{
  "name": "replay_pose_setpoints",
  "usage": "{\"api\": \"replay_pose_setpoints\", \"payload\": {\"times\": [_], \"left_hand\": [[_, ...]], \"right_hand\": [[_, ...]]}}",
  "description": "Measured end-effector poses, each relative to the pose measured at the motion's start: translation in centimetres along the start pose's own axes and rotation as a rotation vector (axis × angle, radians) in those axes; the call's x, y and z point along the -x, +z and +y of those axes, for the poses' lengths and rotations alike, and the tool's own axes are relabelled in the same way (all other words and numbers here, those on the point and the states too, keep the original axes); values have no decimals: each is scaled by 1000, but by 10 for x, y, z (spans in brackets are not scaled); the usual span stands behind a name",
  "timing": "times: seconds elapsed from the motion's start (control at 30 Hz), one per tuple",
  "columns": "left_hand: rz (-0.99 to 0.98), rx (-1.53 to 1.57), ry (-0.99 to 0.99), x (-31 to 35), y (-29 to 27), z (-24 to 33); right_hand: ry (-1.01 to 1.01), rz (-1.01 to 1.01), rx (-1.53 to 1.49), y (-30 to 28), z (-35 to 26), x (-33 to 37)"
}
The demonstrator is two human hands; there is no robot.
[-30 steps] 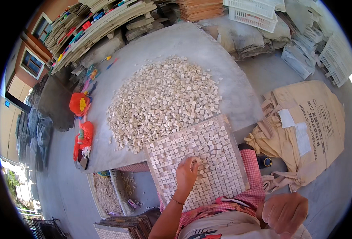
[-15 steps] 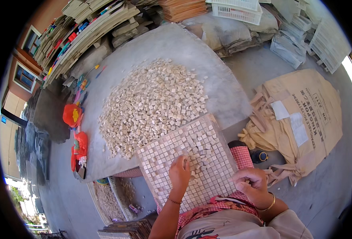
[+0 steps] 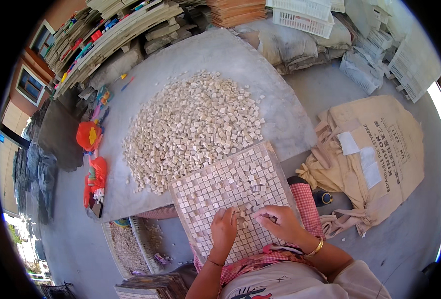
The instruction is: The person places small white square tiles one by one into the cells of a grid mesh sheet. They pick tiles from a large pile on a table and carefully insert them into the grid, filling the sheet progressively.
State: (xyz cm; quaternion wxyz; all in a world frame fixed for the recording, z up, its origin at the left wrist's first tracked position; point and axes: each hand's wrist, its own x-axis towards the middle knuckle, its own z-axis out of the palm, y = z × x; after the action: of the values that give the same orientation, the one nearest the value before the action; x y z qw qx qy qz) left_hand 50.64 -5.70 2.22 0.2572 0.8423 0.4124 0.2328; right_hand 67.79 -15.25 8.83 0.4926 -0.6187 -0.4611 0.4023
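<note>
A square grid tray [image 3: 200,192] filled with small cream stone tiles lies tilted on my lap, against the edge of a grey table [image 3: 275,99]. My left hand [image 3: 224,228] rests flat on the tray's near part, fingers touching the tiles. My right hand [image 3: 279,222] is beside it, fingertips pinching at small tiles [image 3: 245,212] between the two hands. A big heap of loose cream tiles [image 3: 190,127] covers the table behind the tray.
Tan sacks [image 3: 375,149] lie on the floor to the right. White plastic crates [image 3: 305,12] and filled bags stand at the back. Orange and red items [image 3: 93,154] sit at the table's left edge. A crate of small tiles [image 3: 128,244] is at lower left.
My right hand has come up from my lap onto the tray, beside my left hand. My left hand stays on the tiles, shifted slightly toward me.
</note>
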Motion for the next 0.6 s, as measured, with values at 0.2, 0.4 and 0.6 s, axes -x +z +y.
{"api": "replay_pose_setpoints", "payload": {"times": [0.2, 0.4, 0.6], "left_hand": [[-27, 72, -39, -9, 0, 9], [-67, 120, -18, -11, 1, 8], [-75, 167, 8, -11, 0, 2]], "right_hand": [[-30, 64, 57, 7, 23, 0], [23, 24, 114, 9, 15, 0], [98, -22, 198, 10, 15, -7]]}}
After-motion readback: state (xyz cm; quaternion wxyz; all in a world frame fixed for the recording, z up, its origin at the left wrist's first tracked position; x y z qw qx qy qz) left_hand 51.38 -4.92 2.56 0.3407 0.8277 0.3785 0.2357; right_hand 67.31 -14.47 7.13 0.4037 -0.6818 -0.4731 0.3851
